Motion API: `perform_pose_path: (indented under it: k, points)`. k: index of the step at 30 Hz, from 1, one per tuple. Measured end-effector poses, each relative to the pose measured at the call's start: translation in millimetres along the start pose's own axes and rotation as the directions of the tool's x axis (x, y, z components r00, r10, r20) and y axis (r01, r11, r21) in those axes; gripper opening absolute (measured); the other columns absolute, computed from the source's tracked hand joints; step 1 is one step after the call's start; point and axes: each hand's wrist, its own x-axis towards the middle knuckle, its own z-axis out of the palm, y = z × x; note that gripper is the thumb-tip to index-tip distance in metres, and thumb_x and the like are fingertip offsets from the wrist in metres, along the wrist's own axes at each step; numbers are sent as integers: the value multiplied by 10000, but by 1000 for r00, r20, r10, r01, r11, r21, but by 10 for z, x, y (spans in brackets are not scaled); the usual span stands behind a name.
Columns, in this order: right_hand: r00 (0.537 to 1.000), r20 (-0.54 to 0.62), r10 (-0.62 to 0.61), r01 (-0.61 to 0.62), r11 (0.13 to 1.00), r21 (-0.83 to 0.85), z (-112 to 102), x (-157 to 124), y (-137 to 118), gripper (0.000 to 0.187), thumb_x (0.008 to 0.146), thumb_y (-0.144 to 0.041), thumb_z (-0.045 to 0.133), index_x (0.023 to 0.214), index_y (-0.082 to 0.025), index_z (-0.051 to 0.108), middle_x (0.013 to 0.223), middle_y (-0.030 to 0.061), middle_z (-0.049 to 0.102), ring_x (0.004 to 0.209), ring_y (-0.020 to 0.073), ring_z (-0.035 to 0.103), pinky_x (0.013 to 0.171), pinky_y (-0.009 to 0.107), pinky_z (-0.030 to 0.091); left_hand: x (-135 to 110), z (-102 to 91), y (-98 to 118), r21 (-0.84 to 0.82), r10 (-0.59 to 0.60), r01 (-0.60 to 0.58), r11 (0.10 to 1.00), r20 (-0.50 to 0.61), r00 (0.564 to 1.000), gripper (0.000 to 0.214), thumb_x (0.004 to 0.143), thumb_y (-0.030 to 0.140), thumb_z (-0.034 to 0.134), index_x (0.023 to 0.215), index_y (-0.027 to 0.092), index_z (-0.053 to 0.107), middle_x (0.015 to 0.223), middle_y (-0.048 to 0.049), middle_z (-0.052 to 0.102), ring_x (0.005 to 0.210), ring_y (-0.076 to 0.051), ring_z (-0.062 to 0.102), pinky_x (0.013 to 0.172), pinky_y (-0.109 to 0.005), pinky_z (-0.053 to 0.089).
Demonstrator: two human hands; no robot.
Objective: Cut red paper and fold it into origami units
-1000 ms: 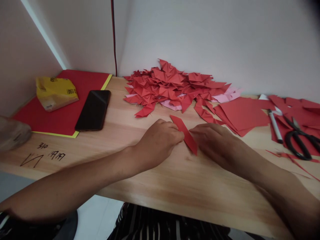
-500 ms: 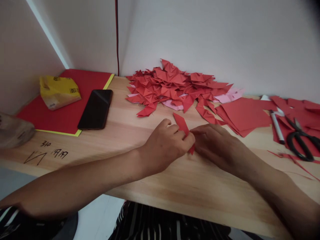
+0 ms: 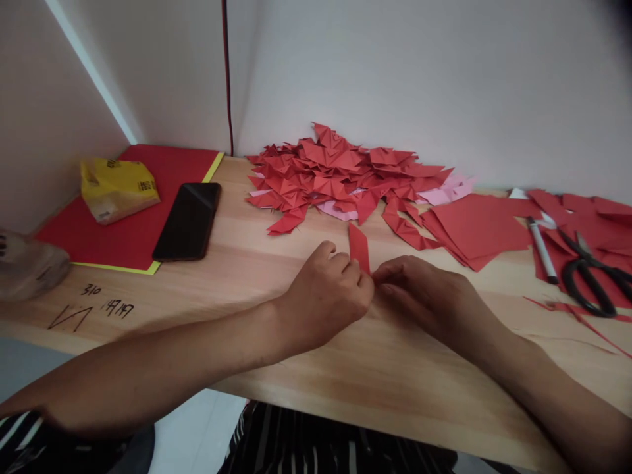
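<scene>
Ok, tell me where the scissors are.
In the head view, the scissors lie at the far right, partly on red paper, just right of the white marker.

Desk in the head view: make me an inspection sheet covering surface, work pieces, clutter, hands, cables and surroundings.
Surface: wood-grain desk, black handwriting at the left.
Work pieces: folded red strip at the hands; heap of folded paper, mostly red with some pink, behind; loose red sheets right of the heap.
Clutter: phone; yellow packet on a large red sheet; white marker; scissors; thin red offcuts.
Hands: left hand curled over the strip's lower part; right hand at its lower end, grip partly hidden.
Cables: one dark cord down the wall to the desk's back edge.
Surroundings: pale walls; light floor partly visible below.
</scene>
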Motion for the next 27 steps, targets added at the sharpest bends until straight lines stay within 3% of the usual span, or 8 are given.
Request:
perform_pose_path:
  k: [8, 16, 21, 27]
  points:
    - [987, -49, -156, 153, 987, -56, 68, 19, 55, 166, 911, -266, 578, 1069, -218, 598, 1066, 79, 653, 972, 205, 633, 809, 348, 534, -27, 29, 5, -5, -1, 1, 1000, -41, 999, 216, 872, 35, 446, 785, 129, 619, 714, -64, 677, 696, -190, 611, 706, -365, 417]
    - [981, -139, -137, 142, 989, 29, 136, 26, 62, 118, 927, -207, 556, 920, -209, 674, 956, 51, 701, 883, 169, 663, 778, 299, 547, -48, 12, 13, -98, -56, 52, 994, -33, 998, 198, 870, 26, 450, 763, 146, 565, 694, -31, 659, 711, -178, 616, 697, -341, 397]
    - [993, -111, -37, 49, 994, 101, 91, 39, 15, 119, 917, -232, 569, 895, -228, 685, 891, 26, 725, 814, 169, 680, 720, 296, 557, -45, -107, 34, -152, -72, 78, 985, 46, 996, 155, 878, 32, 432, 879, 140, 543, 695, -27, 653, 707, -176, 616, 733, -346, 406]
    - [996, -83, -15, 25, 992, 120, 66, 61, 35, 101, 908, -254, 584, 915, -244, 684, 902, 22, 727, 819, 178, 682, 724, 310, 557, -51, -280, 38, -164, 27, 10, 986, 221, 975, 133, 853, 51, 479, 924, 116, 571, 807, -85, 667, 795, -212, 620, 750, -360, 454]
